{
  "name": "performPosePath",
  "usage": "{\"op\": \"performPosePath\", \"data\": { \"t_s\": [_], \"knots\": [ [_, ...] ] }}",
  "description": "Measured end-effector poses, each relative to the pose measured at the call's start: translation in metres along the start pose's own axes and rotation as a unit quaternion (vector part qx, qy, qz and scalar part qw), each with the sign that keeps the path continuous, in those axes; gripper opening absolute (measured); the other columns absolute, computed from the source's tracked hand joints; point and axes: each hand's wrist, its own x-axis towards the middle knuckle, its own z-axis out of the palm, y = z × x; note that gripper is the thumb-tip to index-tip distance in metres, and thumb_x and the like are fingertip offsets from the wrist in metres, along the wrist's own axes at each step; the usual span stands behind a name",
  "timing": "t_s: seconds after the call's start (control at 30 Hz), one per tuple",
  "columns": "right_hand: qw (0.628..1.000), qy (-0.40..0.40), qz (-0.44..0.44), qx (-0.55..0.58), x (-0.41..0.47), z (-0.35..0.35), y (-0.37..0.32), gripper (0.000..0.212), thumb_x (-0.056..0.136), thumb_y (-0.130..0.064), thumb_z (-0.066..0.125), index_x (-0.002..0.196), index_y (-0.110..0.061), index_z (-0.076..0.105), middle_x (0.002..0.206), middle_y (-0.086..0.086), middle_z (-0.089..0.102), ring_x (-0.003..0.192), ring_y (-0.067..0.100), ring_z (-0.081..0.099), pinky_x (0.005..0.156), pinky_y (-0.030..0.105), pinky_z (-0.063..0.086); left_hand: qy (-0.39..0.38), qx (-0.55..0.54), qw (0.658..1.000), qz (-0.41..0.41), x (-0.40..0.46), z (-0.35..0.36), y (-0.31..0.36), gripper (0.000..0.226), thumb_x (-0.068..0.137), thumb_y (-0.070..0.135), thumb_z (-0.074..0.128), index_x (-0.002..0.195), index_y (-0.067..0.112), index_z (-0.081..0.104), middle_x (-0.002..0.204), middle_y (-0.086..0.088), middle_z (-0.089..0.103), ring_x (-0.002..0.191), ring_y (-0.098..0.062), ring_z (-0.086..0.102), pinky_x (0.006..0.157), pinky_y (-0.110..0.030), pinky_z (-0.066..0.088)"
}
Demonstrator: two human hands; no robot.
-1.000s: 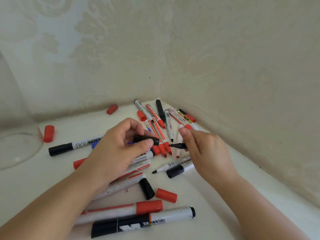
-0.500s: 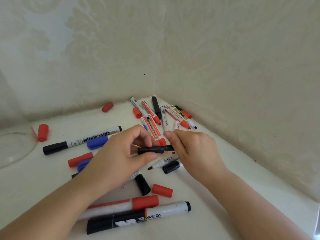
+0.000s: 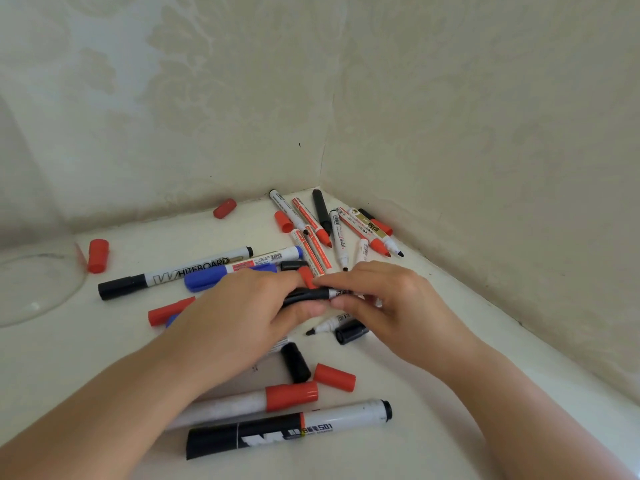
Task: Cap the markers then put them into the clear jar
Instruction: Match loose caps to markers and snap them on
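Centre of frame: a slim black-capped marker with a white barrel [image 3: 313,294] lies level between both hands, above the white worktop [image 3: 433,393]. The left hand [image 3: 239,320] grips the black cap end, thumb beneath and curled fingers [image 3: 277,282] over the top. The right hand [image 3: 391,299] pinches the white barrel end between thumb and fingertips; most of the barrel is hidden by those fingers. The two hands' fingertips nearly meet over the marker's middle. Whether the cap is fully seated cannot be told.

Left edge of frame: the clear glass jar [image 3: 38,289] lies on the worktop, only partly in view, well apart from the hands.

Below the hands: a loose black cap [image 3: 295,362], a loose red cap [image 3: 334,377], a red-capped white marker [image 3: 263,400] and a thick black-and-white marker [image 3: 287,429]. Left of centre: a long whiteboard marker with a black cap [image 3: 173,273] and a blue-capped marker [image 3: 242,268]. Upper centre, in the corner of the patterned cream walls [image 3: 450,116]: a cluster of thin red and black markers [image 3: 332,226], several uncapped.
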Motion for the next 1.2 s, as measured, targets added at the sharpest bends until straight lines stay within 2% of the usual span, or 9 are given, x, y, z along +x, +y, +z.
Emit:
{"op": "performPosePath", "data": {
  "t_s": [0.07, 0.17, 0.33, 0.53, 0.6, 0.73, 0.87, 1.03, 1.2],
  "knots": [
    [1.0, -0.016, 0.0, 0.009, 0.0, 0.004, -0.004, 0.036, 0.084, -0.044, 0.047, 0.11, -0.027, 0.065, 0.093, -0.013, 0.069, 0.084, 0.001, 0.059, 0.073, 0.016, 0.044, -0.023, 0.046, 0.999, -0.006, -0.001, 0.002, 0.001, 0.071, 0.062, 0.073, 0.011, 0.092, 0.03, 0.058, 0.063, 0.011, 0.055, 0.059, -0.003, 0.052, 0.054, -0.021, 0.039],
    [1.0, 0.021, -0.021, 0.001, 0.0, 0.005, -0.009, 0.033, 0.083, -0.039, 0.048, 0.098, -0.019, 0.069, 0.084, -0.005, 0.071, 0.078, 0.004, 0.054, 0.075, 0.013, 0.039, -0.014, 0.071, 0.997, 0.004, -0.001, 0.004, 0.0, 0.074, 0.065, 0.071, 0.007, 0.096, 0.025, 0.056, 0.068, 0.008, 0.057, 0.061, -0.007, 0.053, 0.054, -0.022, 0.039],
    [0.994, 0.097, -0.045, 0.005, 0.0, 0.002, -0.016, 0.024, 0.083, -0.03, 0.054, 0.096, -0.017, 0.07, 0.078, -0.007, 0.068, 0.073, 0.005, 0.053, 0.07, 0.018, 0.04, 0.039, 0.06, 0.996, 0.058, 0.001, 0.002, -0.003, 0.034, 0.08, 0.063, 0.027, 0.074, 0.035, 0.045, 0.045, 0.019, 0.035, 0.042, 0.004, 0.041, 0.044, -0.016, 0.037],
    [0.989, 0.143, -0.003, 0.046, 0.007, -0.004, -0.006, 0.038, 0.078, -0.023, 0.069, 0.115, -0.021, 0.063, 0.106, -0.01, 0.059, 0.103, 0.002, 0.05, 0.092, 0.015, 0.036, 0.054, 0.016, 0.998, -0.011, 0.003, -0.006, -0.005, 0.034, 0.088, 0.059, 0.027, 0.08, 0.036, 0.05, 0.064, 0.016, 0.051, 0.07, 0.002, 0.052, 0.057, -0.016, 0.039],
    [0.986, 0.155, 0.05, 0.041, 0.003, -0.015, 0.005, 0.033, 0.077, -0.021, 0.071, 0.109, -0.025, 0.064, 0.103, -0.013, 0.059, 0.099, -0.002, 0.049, 0.088, 0.007, 0.033, 0.054, 0.033, 0.998, -0.028, 0.003, -0.013, -0.016, 0.037, 0.086, 0.055, 0.024, 0.086, 0.033, 0.053, 0.076, 0.013, 0.055, 0.075, -0.002, 0.051, 0.069, -0.027, 0.044],
    [0.984, -0.004, 0.175, 0.042, -0.006, -0.027, 0.015, 0.014, 0.073, -0.041, 0.071, 0.085, -0.043, 0.064, 0.087, -0.018, 0.061, 0.091, -0.003, 0.051, 0.074, 0.011, 0.037, 0.059, 0.106, 0.987, -0.106, 0.004, -0.019, -0.038, 0.022, 0.086, 0.033, 0.044, 0.098, 0.025, 0.061, 0.09, 0.007, 0.057, 0.087, -0.014, 0.048, 0.078, -0.034, 0.042],
    [0.978, -0.151, 0.146, -0.001, -0.007, -0.021, 0.019, 0.038, 0.065, -0.063, 0.061, 0.099, -0.045, 0.062, 0.099, -0.016, 0.057, 0.101, 0.002, 0.045, 0.094, 0.027, 0.034, 0.033, 0.159, 0.983, -0.091, 0.001, -0.015, -0.038, 0.039, 0.072, 0.043, 0.043, 0.103, 0.026, 0.059, 0.103, 0.006, 0.055, 0.095, -0.017, 0.045, 0.082, -0.035, 0.042],
    [0.974, -0.181, 0.138, 0.0, -0.006, -0.017, 0.02, 0.032, 0.078, -0.043, 0.067, 0.108, -0.039, 0.056, 0.104, -0.014, 0.052, 0.1, 0.002, 0.038, 0.091, 0.024, 0.029, -0.11, 0.033, 0.993, 0.037, -0.004, -0.018, -0.022, 0.03, 0.064, 0.05, 0.039, 0.093, 0.049, 0.046, 0.105, 0.029, 0.039, 0.108, 0.002, 0.034, 0.09, -0.019, 0.036],
    [0.975, -0.155, 0.158, 0.029, -0.006, -0.014, 0.016, 0.025, 0.078, -0.033, 0.07, 0.087, -0.043, 0.048, 0.093, -0.015, 0.052, 0.09, 0.001, 0.041, 0.073, 0.017, 0.029, -0.19, 0.012, 0.977, 0.097, -0.007, -0.012, -0.02, 0.027, 0.066, 0.046, 0.054, 0.093, 0.051, 0.052, 0.11, 0.031, 0.034, 0.112, 0.008, 0.028, 0.095, -0.014, 0.026]
  ]
}}
